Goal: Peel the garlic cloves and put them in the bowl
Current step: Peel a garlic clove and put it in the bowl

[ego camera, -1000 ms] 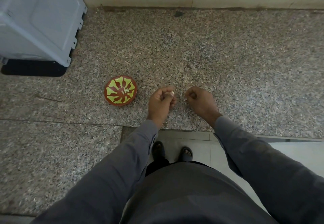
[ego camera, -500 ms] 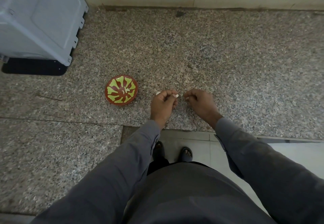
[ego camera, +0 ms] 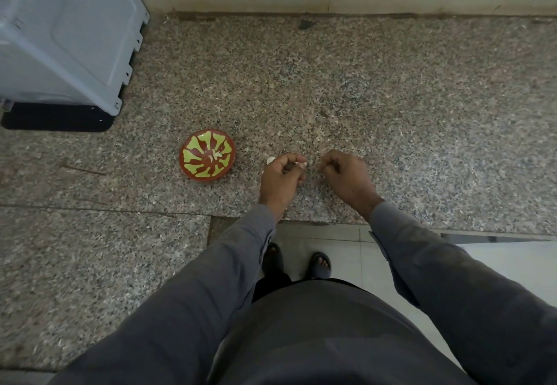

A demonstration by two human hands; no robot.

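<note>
Left hand [ego camera: 281, 178], centre frame, fingers curled and pinching a pale garlic clove [ego camera: 301, 164] at the fingertips; a second white bit [ego camera: 270, 160] shows just beyond its knuckles, clove or skin unclear. Right hand [ego camera: 343, 173], just beside it, fingers curled; whether it holds a scrap of skin cannot be told. Bowl [ego camera: 208, 155], left of the hands on the counter [ego camera: 391, 98], holds a few pale pieces. To peel well: steady the clove, strip the skin away with the right thumbnail. Since a second ago both hands have sunk lower toward the counter.
</note>
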